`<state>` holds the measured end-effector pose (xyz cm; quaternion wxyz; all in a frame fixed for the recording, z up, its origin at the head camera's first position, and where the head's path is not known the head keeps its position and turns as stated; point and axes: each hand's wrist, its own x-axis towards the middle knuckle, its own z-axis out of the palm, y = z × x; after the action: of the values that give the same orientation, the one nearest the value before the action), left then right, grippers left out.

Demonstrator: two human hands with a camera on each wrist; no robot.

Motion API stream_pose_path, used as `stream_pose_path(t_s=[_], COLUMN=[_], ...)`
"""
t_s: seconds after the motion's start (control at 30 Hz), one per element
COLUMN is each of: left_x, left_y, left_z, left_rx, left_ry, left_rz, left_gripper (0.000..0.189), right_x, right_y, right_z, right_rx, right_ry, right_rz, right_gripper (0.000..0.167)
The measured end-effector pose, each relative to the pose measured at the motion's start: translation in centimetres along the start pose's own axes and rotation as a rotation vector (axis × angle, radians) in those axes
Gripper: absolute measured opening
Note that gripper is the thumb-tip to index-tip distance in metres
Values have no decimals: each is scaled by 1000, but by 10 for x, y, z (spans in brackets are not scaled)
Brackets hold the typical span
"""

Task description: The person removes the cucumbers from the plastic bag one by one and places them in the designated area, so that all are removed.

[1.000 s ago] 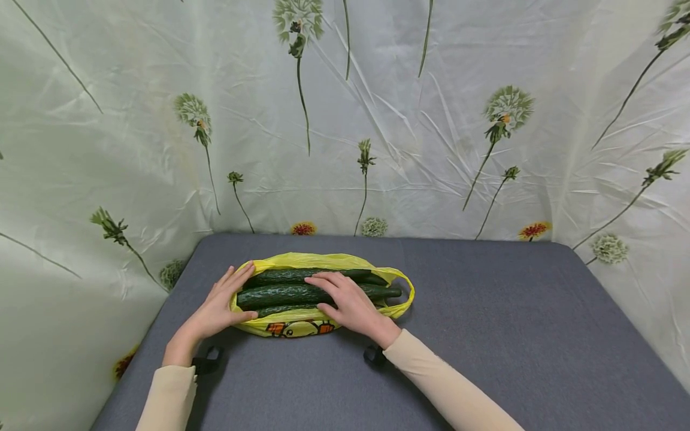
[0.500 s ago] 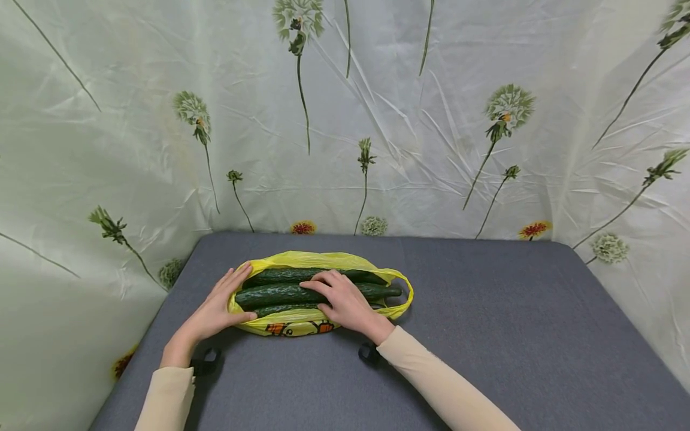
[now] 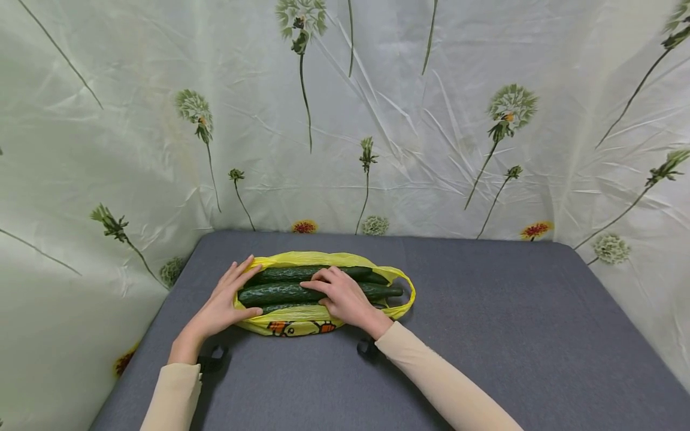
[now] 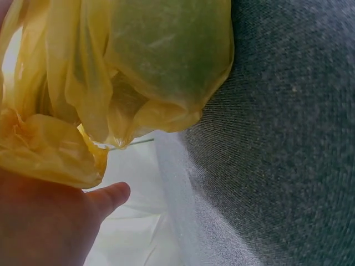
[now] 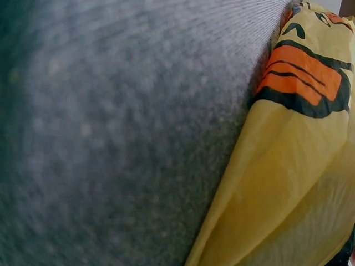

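Note:
A yellow plastic bag (image 3: pixel 323 257) with a cartoon print lies on its side, its mouth spread upward. Inside are several long dark green cucumbers, with the middle cucumber (image 3: pixel 275 293) on top and another cucumber (image 3: pixel 286 274) behind it. My left hand (image 3: pixel 223 305) spans the bag's left end, fingers extended at the back rim and thumb at the front rim. My right hand (image 3: pixel 345 296) grips the middle cucumber from above with bent fingers; its thumb tip is mostly hidden. In the left wrist view, the bag (image 4: pixel 83 66) drapes over the left hand (image 4: pixel 44 221).
Beneath everything is a grey cloth-covered table (image 3: pixel 485 335). A pale curtain (image 3: pixel 431 149) with a dandelion print hangs behind it and at both sides. The bag's handle loop (image 3: pixel 412 293) sticks out to the right. A dark wrist camera (image 3: pixel 214 358) sits below the left wrist.
My right hand has shifted slightly left along the middle cucumber and its fingers have bent more, the thumb slipping down in front. My left hand stays at the bag's left end.

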<state>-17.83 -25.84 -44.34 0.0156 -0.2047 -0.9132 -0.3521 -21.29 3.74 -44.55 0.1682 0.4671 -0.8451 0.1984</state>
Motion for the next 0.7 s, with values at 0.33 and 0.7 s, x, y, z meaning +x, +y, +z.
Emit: stream_pose_path(t_s=[0.33,0.7], left_x=[0,-5], left_y=[2,3], left_z=[-2,-4], left_rx=[17,51], left_ry=[25,73], left_rz=[34,72], left_gripper=[82,79], right_x=[1,-3], right_y=[-3,-2], right_z=[-1,-9], right_rx=[-34,-1], right_ry=[6,40], right_rz=[-17,-17], right_gripper=[43,43])
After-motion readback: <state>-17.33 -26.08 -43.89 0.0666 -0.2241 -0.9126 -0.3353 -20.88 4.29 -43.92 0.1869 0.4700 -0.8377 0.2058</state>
